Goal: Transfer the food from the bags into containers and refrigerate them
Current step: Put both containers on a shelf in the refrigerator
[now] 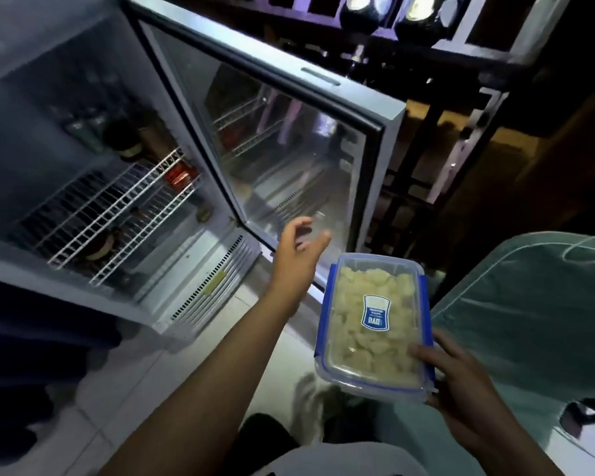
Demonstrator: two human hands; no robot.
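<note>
Head view, task's thing: a clear rectangular plastic container with blue clip-lock lid, filled with pale yellowish food pieces, is held in the air in front of the open fridge, above the floor.
Head view, right hand: grips the container's near right corner, thumb on the lid, fingers underneath.
Head view, left hand: empty, fingers relaxed and spread, stretched toward the bottom edge of the glass fridge door, not touching it as far as I can tell.
Head view, hands together or apart: well apart.
Head view, fridge: the small silver fridge stands open; white wire shelves carry dark bottles and a red can.
Handling: stiff walls, smooth and likely slippery; a full load probably makes it moderately heavy and end-heavy from one corner.
Where to hold: both long sides or flat under the base, keeping it level; the lid clips appear closed.
Step in hand: probably setting the container on a wire shelf.
</note>
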